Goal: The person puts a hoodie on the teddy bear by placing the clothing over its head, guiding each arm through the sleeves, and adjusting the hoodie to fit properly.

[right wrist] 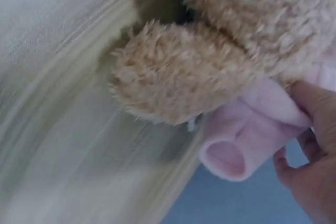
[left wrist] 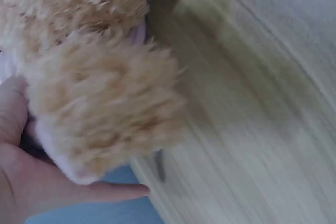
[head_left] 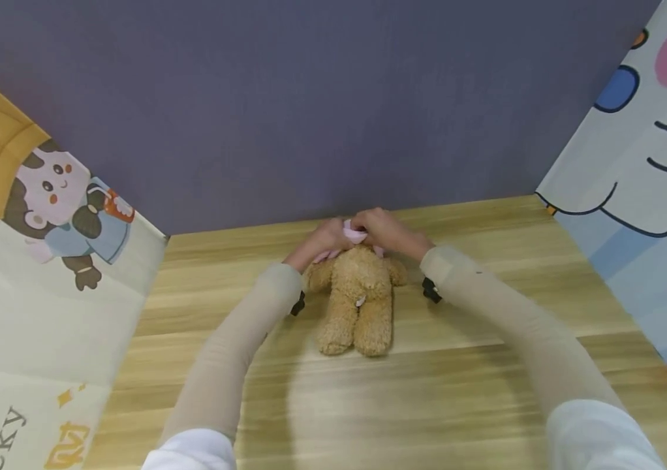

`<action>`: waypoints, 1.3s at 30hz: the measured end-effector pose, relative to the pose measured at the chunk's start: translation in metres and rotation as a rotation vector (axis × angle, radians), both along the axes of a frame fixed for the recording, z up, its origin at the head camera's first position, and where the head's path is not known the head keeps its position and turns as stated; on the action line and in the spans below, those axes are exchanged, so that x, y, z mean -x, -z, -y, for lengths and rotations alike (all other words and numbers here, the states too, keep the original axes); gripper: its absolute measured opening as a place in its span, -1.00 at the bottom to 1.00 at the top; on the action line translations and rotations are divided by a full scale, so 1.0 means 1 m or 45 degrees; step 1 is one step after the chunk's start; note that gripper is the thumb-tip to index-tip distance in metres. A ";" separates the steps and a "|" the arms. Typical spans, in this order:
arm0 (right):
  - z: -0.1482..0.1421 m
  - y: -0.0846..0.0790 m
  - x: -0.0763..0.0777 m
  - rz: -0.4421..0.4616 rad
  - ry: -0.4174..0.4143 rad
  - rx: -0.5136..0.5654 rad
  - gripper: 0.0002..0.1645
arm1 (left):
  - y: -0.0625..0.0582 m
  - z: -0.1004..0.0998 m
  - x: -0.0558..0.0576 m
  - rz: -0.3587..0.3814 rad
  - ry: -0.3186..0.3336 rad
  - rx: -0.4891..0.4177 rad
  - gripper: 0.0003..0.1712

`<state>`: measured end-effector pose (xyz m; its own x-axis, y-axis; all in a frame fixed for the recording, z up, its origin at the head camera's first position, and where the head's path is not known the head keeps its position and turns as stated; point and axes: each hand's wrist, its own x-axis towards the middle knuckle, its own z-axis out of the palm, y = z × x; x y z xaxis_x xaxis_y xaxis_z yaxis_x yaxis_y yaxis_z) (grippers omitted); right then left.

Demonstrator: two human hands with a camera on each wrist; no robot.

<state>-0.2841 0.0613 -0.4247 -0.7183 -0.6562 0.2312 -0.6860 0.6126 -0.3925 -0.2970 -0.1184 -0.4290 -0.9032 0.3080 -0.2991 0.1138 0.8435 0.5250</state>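
Observation:
A light-brown teddy bear (head_left: pixel 363 281) lies on the wooden tabletop, legs toward the person, a small white tag between them. Its head is hidden behind the hands and a small pink doll top (head_left: pixel 354 233) bunched at its neck. My left hand (head_left: pixel 331 236) holds the top on the left side; in the left wrist view one finger stretches out below the bear's furry arm (left wrist: pixel 105 108). On the other side my right hand (right wrist: pixel 317 156) pinches the pink cloth between thumb and fingers. An empty, open-ended sleeve (right wrist: pixel 228 153) hangs beside the bear's other arm (right wrist: pixel 178 72).
The wooden tabletop (head_left: pixel 204 313) ends at a grey-blue panel (head_left: pixel 333 104) just beyond the hands. Cartoon-printed panels stand at the left (head_left: pixel 28 313) and right (head_left: pixel 633 215). A dark wrist-camera piece (head_left: pixel 431 290) shows beneath the right sleeve.

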 end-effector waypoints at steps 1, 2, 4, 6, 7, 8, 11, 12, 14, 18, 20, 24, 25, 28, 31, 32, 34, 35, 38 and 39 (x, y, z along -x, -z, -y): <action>-0.001 0.002 0.001 0.049 0.011 0.005 -0.81 | 0.001 0.000 0.001 0.028 0.001 -0.014 -0.26; -0.003 0.004 0.002 0.094 0.033 0.008 -0.78 | 0.002 0.000 0.002 0.035 0.006 -0.007 -0.25; -0.006 0.006 0.006 0.197 0.081 0.017 -0.59 | 0.003 -0.001 0.003 -0.017 0.025 0.025 -0.16; -0.009 0.007 0.011 0.315 0.089 0.005 -0.37 | 0.005 -0.002 0.004 -0.113 0.081 0.100 -0.12; -0.010 0.007 0.014 0.375 0.078 -0.003 -0.27 | 0.006 -0.003 0.004 -0.175 0.115 0.137 -0.16; -0.012 0.008 0.017 0.431 0.064 -0.019 -0.19 | 0.007 -0.004 0.004 -0.218 0.147 0.169 -0.20; -0.016 0.011 0.023 0.529 0.039 -0.034 -0.15 | 0.010 -0.004 0.001 -0.350 0.246 0.232 -0.28; -0.017 0.011 0.023 0.530 0.045 -0.025 -0.19 | 0.012 -0.003 -0.002 -0.385 0.260 0.230 -0.30; -0.018 0.013 0.022 0.492 0.063 0.013 -0.31 | 0.016 0.000 -0.007 -0.463 0.277 0.234 -0.30; -0.014 0.017 0.016 0.276 0.061 0.081 -0.58 | 0.024 0.005 -0.017 -0.646 0.243 0.240 -0.35; -0.010 0.020 0.010 0.148 0.061 0.102 -0.68 | 0.025 0.007 -0.021 -0.735 0.222 0.265 -0.38; -0.001 0.027 -0.005 -0.063 0.110 0.150 -0.81 | 0.029 0.009 -0.027 -0.947 0.204 0.376 -0.44; 0.002 0.029 -0.009 -0.127 0.137 0.147 -0.84 | 0.029 0.009 -0.028 -1.015 0.206 0.406 -0.48; 0.010 0.037 -0.021 -0.309 0.276 0.103 -0.86 | 0.030 0.009 -0.032 -1.212 0.217 0.436 -0.68; 0.016 0.042 -0.032 -0.414 0.425 0.023 -0.84 | 0.033 0.008 -0.037 -1.342 0.225 0.420 -0.78; 0.017 0.042 -0.034 -0.422 0.462 0.003 -0.85 | 0.034 0.008 -0.038 -1.362 0.218 0.405 -0.77; 0.020 0.040 -0.038 -0.394 0.515 -0.033 -0.91 | 0.034 0.009 -0.040 -1.344 0.188 0.404 -0.81; 0.021 0.039 -0.038 -0.360 0.534 -0.034 -0.93 | 0.032 0.009 -0.041 -1.295 0.174 0.411 -0.80; 0.019 0.037 -0.037 -0.225 0.546 -0.008 -0.80 | 0.019 0.011 -0.043 -1.038 0.163 0.377 -0.62; 0.018 0.036 -0.037 -0.184 0.523 0.007 -0.76 | 0.012 0.013 -0.044 -0.929 0.177 0.340 -0.55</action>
<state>-0.2473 0.0436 -0.4603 -0.8794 -0.3213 0.3513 -0.4340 0.8444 -0.3141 -0.2525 -0.1314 -0.4411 -0.8580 0.4339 0.2747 0.4655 0.8831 0.0590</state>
